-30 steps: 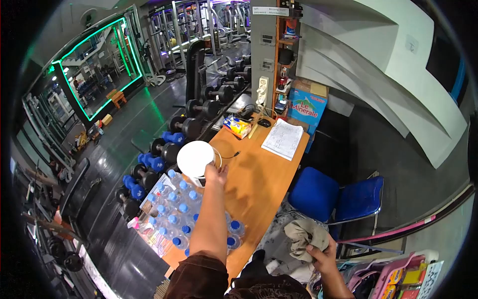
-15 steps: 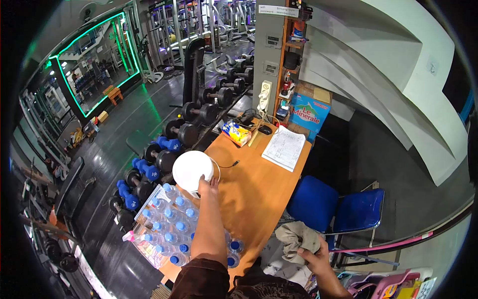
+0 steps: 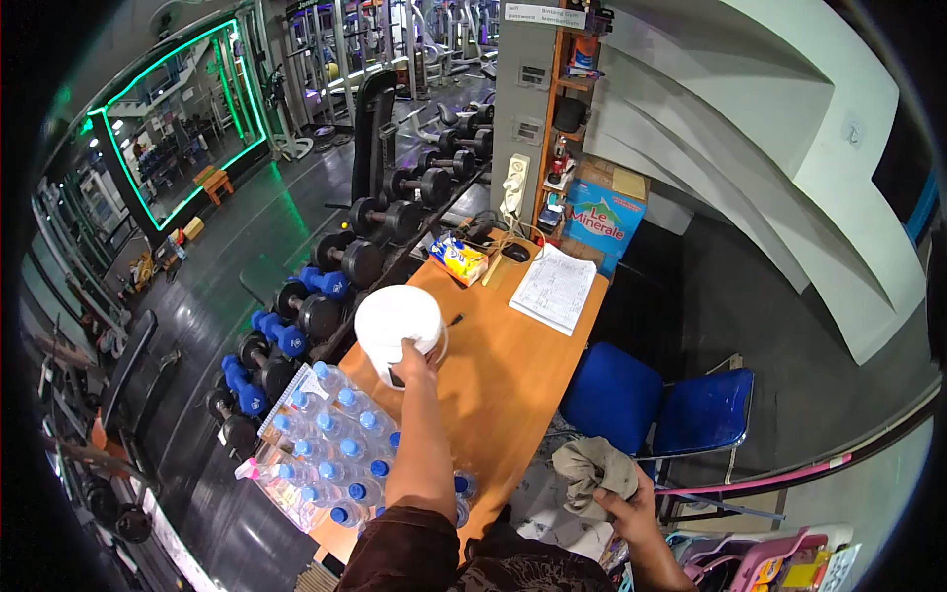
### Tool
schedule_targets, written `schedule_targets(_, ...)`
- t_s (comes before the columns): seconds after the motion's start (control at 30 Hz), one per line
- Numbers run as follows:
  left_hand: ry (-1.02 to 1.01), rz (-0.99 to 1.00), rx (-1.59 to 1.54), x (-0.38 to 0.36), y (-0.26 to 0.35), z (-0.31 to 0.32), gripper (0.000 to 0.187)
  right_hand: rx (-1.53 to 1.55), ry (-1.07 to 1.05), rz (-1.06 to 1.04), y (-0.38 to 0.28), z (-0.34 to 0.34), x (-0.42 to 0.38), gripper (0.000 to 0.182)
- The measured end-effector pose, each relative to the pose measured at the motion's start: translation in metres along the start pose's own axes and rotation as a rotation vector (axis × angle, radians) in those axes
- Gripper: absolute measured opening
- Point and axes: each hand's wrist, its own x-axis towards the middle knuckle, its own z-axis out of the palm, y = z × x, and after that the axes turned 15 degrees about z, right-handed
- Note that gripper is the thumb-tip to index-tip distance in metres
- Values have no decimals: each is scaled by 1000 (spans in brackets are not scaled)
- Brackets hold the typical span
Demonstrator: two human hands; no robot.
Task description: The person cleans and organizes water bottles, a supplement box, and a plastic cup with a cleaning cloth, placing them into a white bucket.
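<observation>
A round white plastic tub [image 3: 395, 321] with a thin handle stands at the left edge of the wooden desk. My left hand [image 3: 416, 363] is closed on its near side, thumb on top. In my right hand [image 3: 631, 505] is a crumpled grey-beige cloth [image 3: 590, 472], pinched beside the desk, above the floor. Several clear water bottles with blue caps [image 3: 335, 444] stand close together on the near left of the desk, partly behind my left forearm. A pink-nozzled spray bottle [image 3: 254, 471] is at their left.
Farther along the desk [image 3: 498, 370] are a yellow tissue pack [image 3: 458, 259], a black mouse [image 3: 515, 254], cables and written papers [image 3: 554, 289]. A blue chair [image 3: 617, 395] stands to the right. Dumbbells [image 3: 314, 314] line the rack on the left. A pink basket [image 3: 779, 562] is at lower right.
My left hand and the white tub have shifted slightly right over the desk. My right hand still holds the cloth in about the same place. The view has turned a little.
</observation>
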Motion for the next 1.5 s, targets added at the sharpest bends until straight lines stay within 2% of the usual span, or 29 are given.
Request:
schedule_targets(0.03, -50, 65, 23, -15, 5, 9, 58, 0, 12, -2, -2, -1, -2, 49)
schedule_targets(0.07, -194, 81, 43, -20, 6, 14, 58, 7, 14, -13, -2, -3, -5, 49)
schedule_targets(0.17, -427, 5, 209, -84, 49, 43, 52, 38, 49, -70, -5, -13, -18, 49)
schedule_targets(0.2, -554, 36, 227, -98, 53, 47, 44, 52, 77, -94, -11, -17, -24, 50)
schedule_targets(0.27, -756, 52, 299, -138, 70, 56, 43, 103, 110, -181, -18, -30, -35, 52)
schedule_targets(0.4, -1103, 54, 331, -231, 93, 58, 27, 21, 343, -404, -49, -51, -73, 53)
schedule_targets(0.5, -1293, -33, 325, -302, 96, 41, 23, -212, 529, -574, -65, -77, -105, 44)
schedule_targets(0.53, -1355, -68, 327, -321, 92, 32, 22, -392, 607, -698, -78, -79, -118, 42)
schedule_targets(0.63, -1559, -127, 356, -378, 92, 2, 23, -864, 792, -892, -106, -91, -147, 44)
schedule_targets(0.7, -1684, -188, 335, -416, 101, -18, 24, -1019, 915, -942, -116, -99, -149, 43)
schedule_targets(0.77, -1831, -188, 293, -440, 103, -38, 22, -1147, 946, -832, -125, -92, -162, 38)
schedule_targets(0.9, -1759, -325, 255, -471, 102, -67, 25, -1444, 819, -773, -87, -86, -187, 37)
schedule_targets(1.0, -1705, -440, 215, -465, 94, -97, 25, -1504, 515, -678, -58, -72, -237, 42)
schedule_targets(1.03, -1694, -417, 271, -464, 95, -109, 25, -1526, 425, -683, -48, -72, -251, 45)
schedule_targets(1.13, -1646, -373, 347, -464, 95, -144, 26, -1448, 45, -473, -18, -91, -279, 50)
schedule_targets(1.27, -1586, -319, 377, -470, 123, -168, 26, -1308, 417, -505, -39, -86, -301, 47)
schedule_targets(1.3, -1623, -276, 371, -475, 131, -172, 25, -1212, 572, -635, -39, -79, -294, 43)
schedule_targets(1.37, -1708, -189, 363, -482, 145, -184, 24, -1202, 676, -732, -36, -65, -275, 37)
schedule_targets(1.43, -1641, -218, 325, -472, 147, -198, 18, -1368, 651, -723, -18, -42, -269, 32)
schedule_targets(1.47, -1608, -224, 298, -463, 148, -201, 16, -1458, 665, -790, -12, -23, -277, 34)
schedule_targets(1.5, -1591, -266, 230, -453, 153, -209, 16, -1508, 629, -765, -7, -5, -289, 39)
